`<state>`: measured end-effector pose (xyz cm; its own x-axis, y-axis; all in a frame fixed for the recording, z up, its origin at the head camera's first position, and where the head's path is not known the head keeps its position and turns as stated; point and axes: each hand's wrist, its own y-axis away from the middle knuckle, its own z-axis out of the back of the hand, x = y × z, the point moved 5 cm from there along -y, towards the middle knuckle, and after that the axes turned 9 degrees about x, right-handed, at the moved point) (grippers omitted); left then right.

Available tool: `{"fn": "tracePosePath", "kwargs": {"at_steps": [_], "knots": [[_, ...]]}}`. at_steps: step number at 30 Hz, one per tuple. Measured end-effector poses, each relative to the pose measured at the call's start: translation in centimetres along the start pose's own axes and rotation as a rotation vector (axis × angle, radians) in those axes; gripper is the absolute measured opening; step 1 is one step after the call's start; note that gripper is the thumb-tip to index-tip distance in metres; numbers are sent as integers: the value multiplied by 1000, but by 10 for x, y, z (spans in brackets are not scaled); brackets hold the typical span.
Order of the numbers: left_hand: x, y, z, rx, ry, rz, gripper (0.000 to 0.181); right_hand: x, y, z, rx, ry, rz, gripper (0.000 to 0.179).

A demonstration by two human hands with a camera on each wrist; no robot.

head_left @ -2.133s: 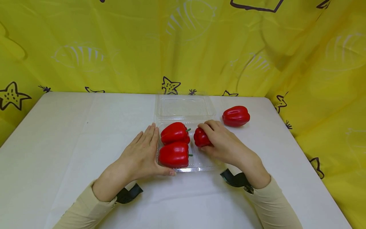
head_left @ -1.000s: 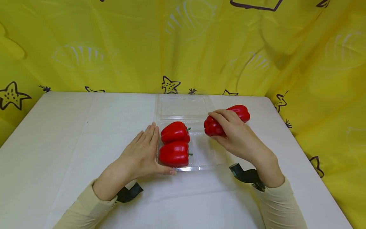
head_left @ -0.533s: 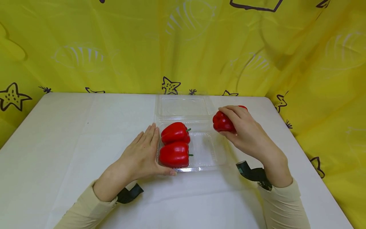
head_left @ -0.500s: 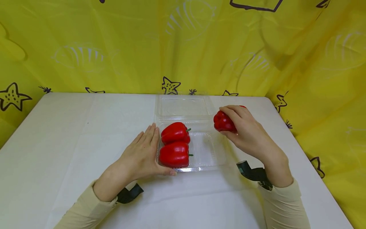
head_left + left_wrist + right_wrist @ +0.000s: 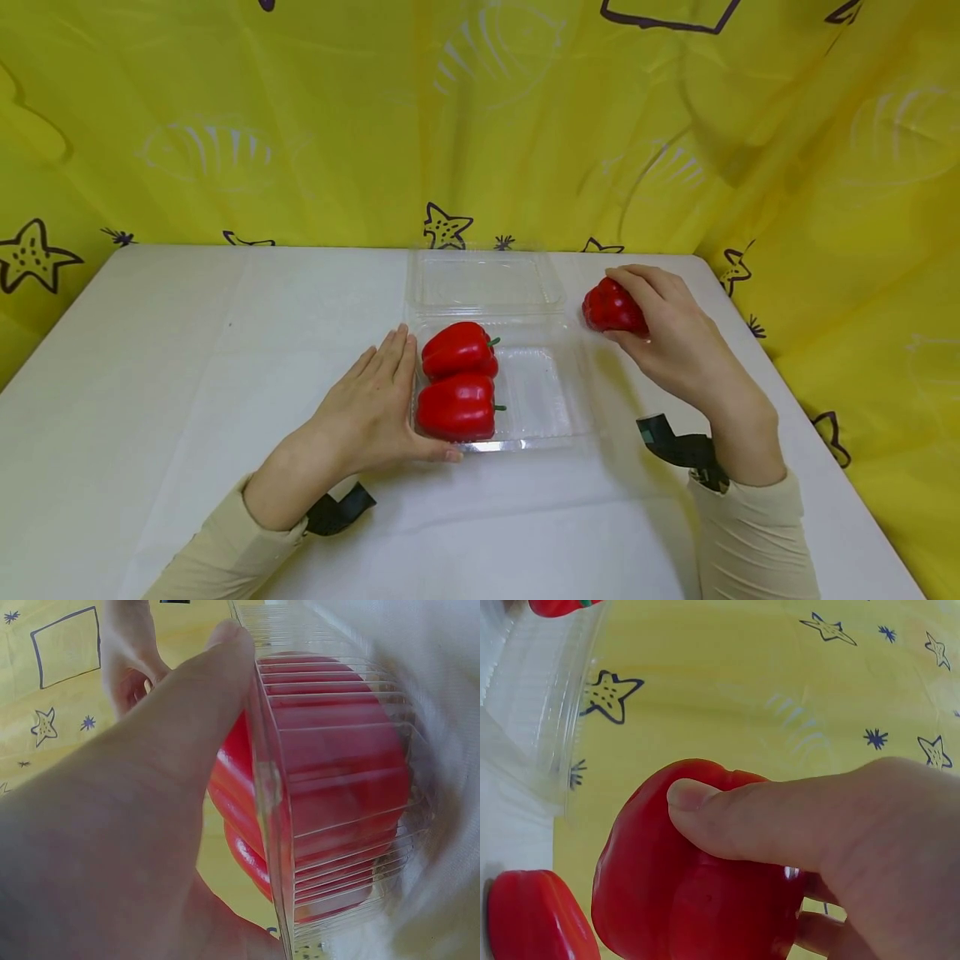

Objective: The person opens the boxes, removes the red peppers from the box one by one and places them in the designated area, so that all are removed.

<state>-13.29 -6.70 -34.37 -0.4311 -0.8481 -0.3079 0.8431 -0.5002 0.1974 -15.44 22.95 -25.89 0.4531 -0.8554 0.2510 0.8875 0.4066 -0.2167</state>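
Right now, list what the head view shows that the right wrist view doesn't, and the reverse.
Head only: the left hand, resting against the clear container's side, and the beige sleeves.
Right wrist only: an unheld red pepper at lower left.
Both: the right hand gripping a red bell pepper, the clear container and the yellow curtain.

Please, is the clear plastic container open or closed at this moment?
The clear container is open: its lid lies folded back behind the base, and the two red peppers inside are uncovered.
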Motion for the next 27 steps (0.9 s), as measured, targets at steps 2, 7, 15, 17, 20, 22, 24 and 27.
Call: {"fn": "tracePosePath", "kwargs": {"at_steps": [2,7,15,17,20,22,24,27], "knots": [[0,0,0,5,4,4,136,-2,0,1,-3,-1,-13,66],[2,1,0,13,17,13,136,-7,0,3,-5,-1,-35,66],[2,1,0,10,15,16,136,-18,0,7,-21,-3,-65,67],[2,1,0,7,14,16,136,-20,0,8,-28,2,-63,67],[2,1,0,5,16,14,135,-24,1,10,-36,-8,-75,68],[1,1,0,6,14,12,135,-27,3,11,-42,-21,-91,69],[1,0,1,9,12,10,135,-31,4,13,-46,-34,-110,70],[0,0,1,13,6,9,135,-37,4,16,-62,-28,-122,69]]}}
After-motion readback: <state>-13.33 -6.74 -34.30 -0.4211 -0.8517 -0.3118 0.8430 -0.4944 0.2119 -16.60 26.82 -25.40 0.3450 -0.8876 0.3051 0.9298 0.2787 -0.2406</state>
